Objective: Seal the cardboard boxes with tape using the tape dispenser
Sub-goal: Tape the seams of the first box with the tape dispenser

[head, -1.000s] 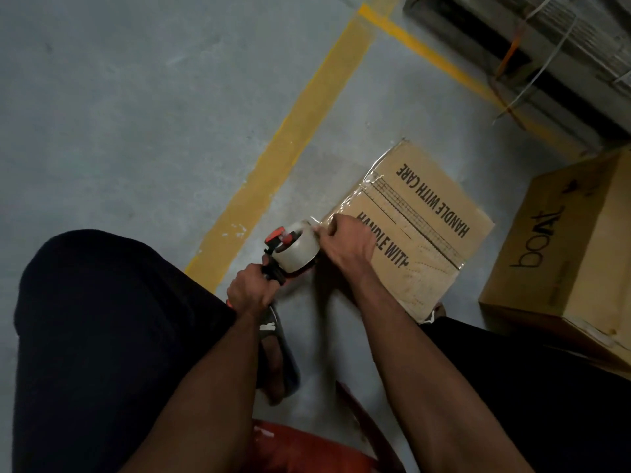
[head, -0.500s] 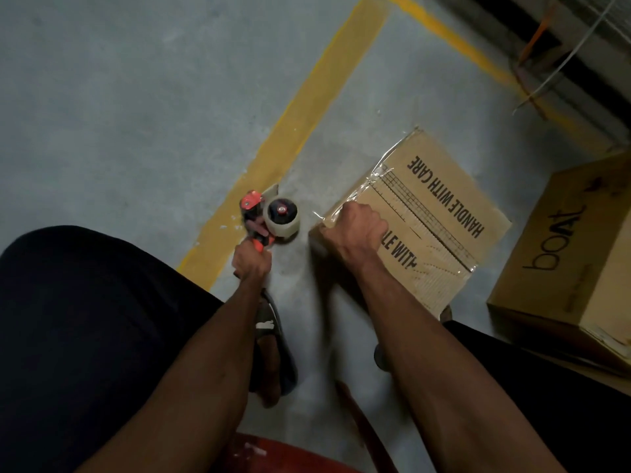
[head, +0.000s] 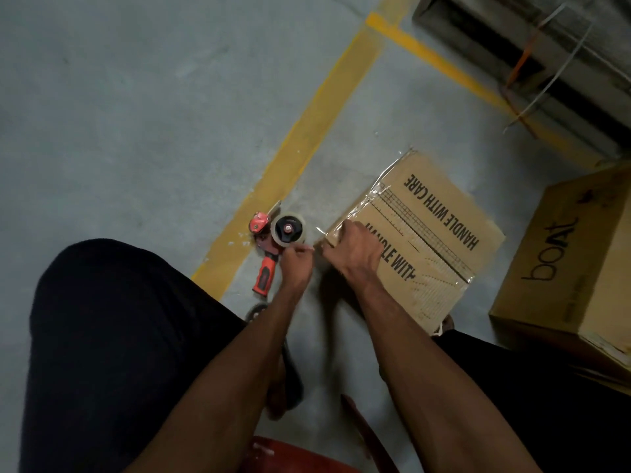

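Note:
A flat cardboard box [head: 440, 213] printed "HANDLE WITH CARE" lies on the floor, with clear tape along its seam and left edge. My right hand [head: 353, 249] is on its near left corner, fingers curled over the edge where a loose tape end sticks out. The red and black tape dispenser [head: 273, 244] lies on the floor just left of the box, its roll facing up. My left hand [head: 297, 259] is off its handle, between dispenser and box, blurred, with fingers reaching toward the box corner and holding nothing that I can make out.
A bigger "boat" carton [head: 573, 268] stands at the right. Yellow floor lines [head: 307, 138] run left of and behind the box. A dark ledge with straps [head: 532, 63] is at top right. My dark-trousered knees [head: 119, 336] and a red stool edge [head: 293, 455] fill the foreground.
My left hand set the tape dispenser down on the floor, let go of it and moved right toward the box corner. My right hand stayed on that corner.

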{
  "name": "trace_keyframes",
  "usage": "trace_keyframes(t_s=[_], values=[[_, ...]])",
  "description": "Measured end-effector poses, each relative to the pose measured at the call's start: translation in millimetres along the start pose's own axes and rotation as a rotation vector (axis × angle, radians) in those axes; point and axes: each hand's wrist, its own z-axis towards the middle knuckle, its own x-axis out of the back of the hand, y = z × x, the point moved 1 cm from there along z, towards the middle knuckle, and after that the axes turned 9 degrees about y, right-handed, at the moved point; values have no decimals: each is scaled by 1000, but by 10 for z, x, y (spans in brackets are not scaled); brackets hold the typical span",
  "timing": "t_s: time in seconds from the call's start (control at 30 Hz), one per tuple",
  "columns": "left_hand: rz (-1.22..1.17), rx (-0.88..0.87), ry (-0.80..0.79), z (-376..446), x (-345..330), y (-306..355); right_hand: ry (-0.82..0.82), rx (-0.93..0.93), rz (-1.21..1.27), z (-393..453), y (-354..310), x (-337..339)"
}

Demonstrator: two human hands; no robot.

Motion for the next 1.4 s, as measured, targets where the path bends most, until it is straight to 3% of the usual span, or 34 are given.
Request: trace_keyframes(t_s=[0.13,0.33,0.63,0.77,1.0,1.1,1.23,1.4], values=[[-47,103,-113,-206,-364,-2,62,-72,112,-173,325,186],[-89,26,-168,-212,-432,179,-290,-33,129,-442,555,88],[-13,-97,-150,-268,-76,970,-395,70,225,-176,249,291],[90,-196,-117,-239,-167,781,-252,-74,401,188,815,426],[403,-439,-17,-461,-436,682,-39,201,69,488,1316,359],[463,-477,9,-459,-546,661,-70,46,-7,654,1495,340],[524,-460,11,-366,-628,735,-376,-214,3,738,1798,373],[570,-442,4,-328,-652,809,-350,-252,94,621,1915,406]])
